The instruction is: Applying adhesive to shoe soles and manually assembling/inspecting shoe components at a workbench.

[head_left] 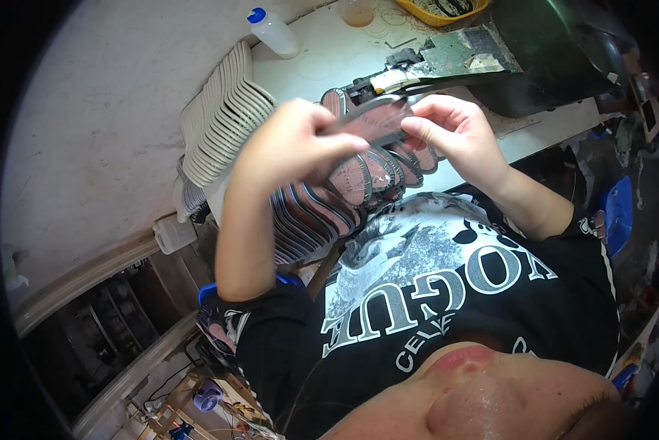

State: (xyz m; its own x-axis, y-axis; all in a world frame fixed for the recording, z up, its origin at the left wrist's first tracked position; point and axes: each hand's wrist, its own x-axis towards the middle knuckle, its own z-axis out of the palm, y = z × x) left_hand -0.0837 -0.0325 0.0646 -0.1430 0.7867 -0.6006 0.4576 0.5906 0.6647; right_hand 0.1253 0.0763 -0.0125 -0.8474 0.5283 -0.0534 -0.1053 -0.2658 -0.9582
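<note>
Reddish-brown sole (379,121) pinched near its ends between 2 bare hands

Grey edging borders the sole, which lies aslant between the hands, apparently lifted over the work table (321,50). At its left end, the left hand (289,143) lays its thumb along the near side; the fingers behind are mostly hidden, and motion blurs this hand a little. At the right end, the right hand (458,132) pinches the edge between thumb and fingertips, its palm clear of the face.

Just below the grip, overlapping reddish soles (351,182) lie in a heap; below and left of it, a row of dark curved soles (304,224) leans together. Farther left of the grip stands a stack of pale soles (223,121). Beyond the grip is a worn green metal plate (465,55).

For good handling, I judge that light pressure at the 2 ends suits this thin piece: squeezing inward could bow it. The right fingertips do best on the rim, off the face, with the left thumb steadying the turn. A little more height would spare the heap a knock.
</note>
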